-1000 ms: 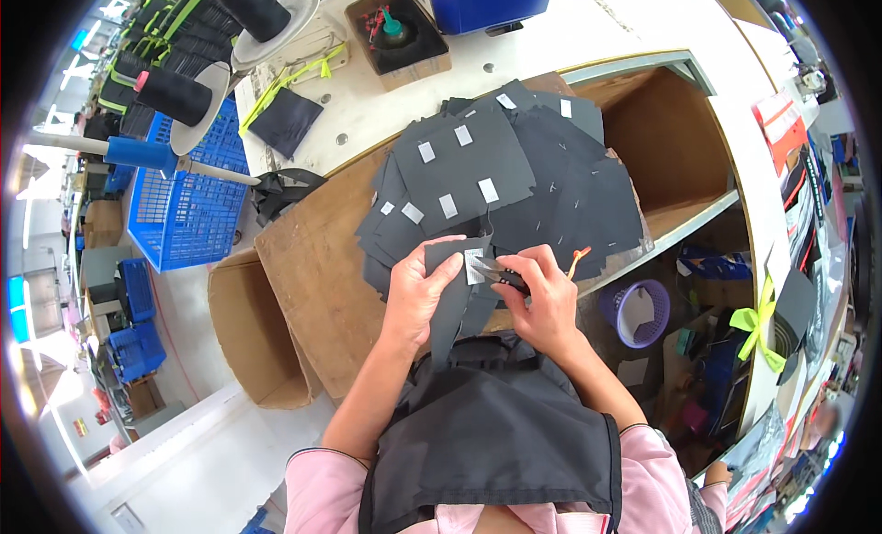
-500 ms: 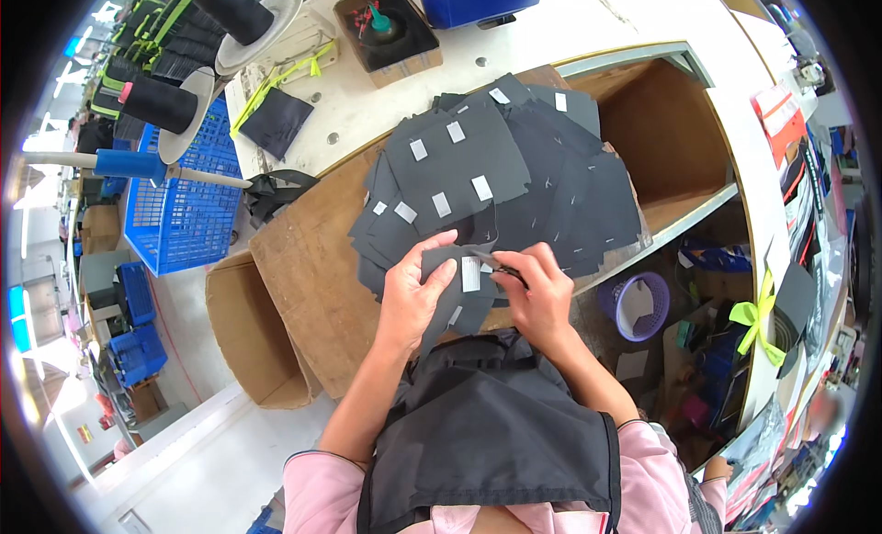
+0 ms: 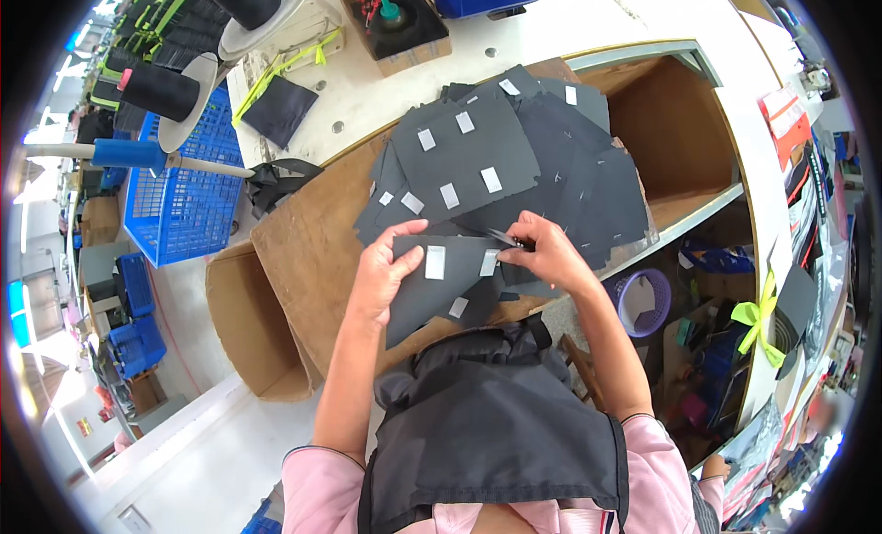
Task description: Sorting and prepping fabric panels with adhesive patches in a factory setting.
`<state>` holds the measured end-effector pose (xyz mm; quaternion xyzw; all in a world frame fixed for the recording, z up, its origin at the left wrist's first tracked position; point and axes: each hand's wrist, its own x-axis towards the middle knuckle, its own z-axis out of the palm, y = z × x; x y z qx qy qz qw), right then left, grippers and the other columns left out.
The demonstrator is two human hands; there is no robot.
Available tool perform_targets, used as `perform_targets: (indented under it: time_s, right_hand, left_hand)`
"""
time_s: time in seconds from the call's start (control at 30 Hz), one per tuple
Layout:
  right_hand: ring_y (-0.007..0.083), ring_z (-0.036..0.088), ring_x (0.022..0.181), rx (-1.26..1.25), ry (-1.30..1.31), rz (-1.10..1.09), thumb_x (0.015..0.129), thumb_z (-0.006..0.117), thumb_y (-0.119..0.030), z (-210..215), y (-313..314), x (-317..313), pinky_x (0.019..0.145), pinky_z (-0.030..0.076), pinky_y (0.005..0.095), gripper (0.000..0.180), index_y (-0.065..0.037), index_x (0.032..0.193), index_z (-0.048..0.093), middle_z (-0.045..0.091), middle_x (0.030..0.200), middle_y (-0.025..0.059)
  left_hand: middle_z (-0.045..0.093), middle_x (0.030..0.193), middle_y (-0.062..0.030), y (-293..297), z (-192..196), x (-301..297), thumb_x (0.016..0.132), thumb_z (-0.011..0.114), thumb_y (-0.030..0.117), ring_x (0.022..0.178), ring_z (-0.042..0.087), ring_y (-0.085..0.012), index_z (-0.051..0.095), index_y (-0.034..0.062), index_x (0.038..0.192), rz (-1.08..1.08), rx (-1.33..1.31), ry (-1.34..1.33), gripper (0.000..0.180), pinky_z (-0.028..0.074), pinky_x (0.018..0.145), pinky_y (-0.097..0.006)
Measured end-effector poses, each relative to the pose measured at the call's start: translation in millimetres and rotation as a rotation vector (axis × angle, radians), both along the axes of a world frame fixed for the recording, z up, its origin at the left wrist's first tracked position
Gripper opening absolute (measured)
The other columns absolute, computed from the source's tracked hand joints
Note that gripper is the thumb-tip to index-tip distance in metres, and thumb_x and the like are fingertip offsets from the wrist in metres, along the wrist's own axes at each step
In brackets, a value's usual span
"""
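The left hand (image 3: 384,272) is lying flat on a dark grey fabric panel (image 3: 432,291), its fingers spread open and its thumb reaching along the panel's upper edge, pressing the piece against the brown wooden board (image 3: 303,249). The right hand (image 3: 548,252) is sitting just beside it at the panel's right end, its fingers curled shut around a small dark tool (image 3: 505,238) whose tip is pointing left toward a white label (image 3: 488,262) on the panel; what kind of tool it is cannot be told. A second white label (image 3: 435,262) is showing near the middle of the same panel. The panel is lying at the near edge of the board, directly in front of the person's dark apron (image 3: 491,424). Just beyond the hands, a fanned pile of similar dark panels (image 3: 514,157), each bearing small white labels, is spreading across the board and overhanging an open wooden compartment (image 3: 671,121). To the left, a blue plastic basket (image 3: 179,203) is standing beside the white table (image 3: 386,93), and a cardboard box (image 3: 248,332) is sitting below the board's left edge.
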<state>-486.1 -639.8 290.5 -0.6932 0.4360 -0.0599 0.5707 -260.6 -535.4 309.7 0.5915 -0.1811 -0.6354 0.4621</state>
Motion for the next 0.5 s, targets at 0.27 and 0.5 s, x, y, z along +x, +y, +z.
perform_targets:
  time_s: [0.27,0.5]
  right_hand:
    - [0.0097,0.043,0.067,0.495,-0.186,0.029,0.078,0.067,-0.011,-2.0,-1.2,7.2,0.058,0.037,0.0267,0.019,0.002,0.089,0.059,0.046,0.079,-0.0004]
    - [0.0067,0.046,0.065,-0.224,-0.252,-0.399,0.077,0.066,-0.002,18.8,45.5,17.5,0.058,0.040,0.0236,0.034,-0.002,0.108,0.053,0.048,0.075,0.0011]
  left_hand:
    - [0.060,0.107,-0.0097,-20.3,-13.3,-15.5,0.089,0.057,0.024,0.105,0.054,-0.0242,0.055,0.0108,0.120,-0.674,-0.410,-0.833,0.033,0.025,0.105,-0.041]
    - [0.061,0.083,0.0016,-16.2,-0.4,-23.2,0.092,0.056,0.019,0.073,0.054,-0.0036,0.061,0.0000,0.100,-0.260,0.055,0.161,0.022,0.044,0.063,-0.019]
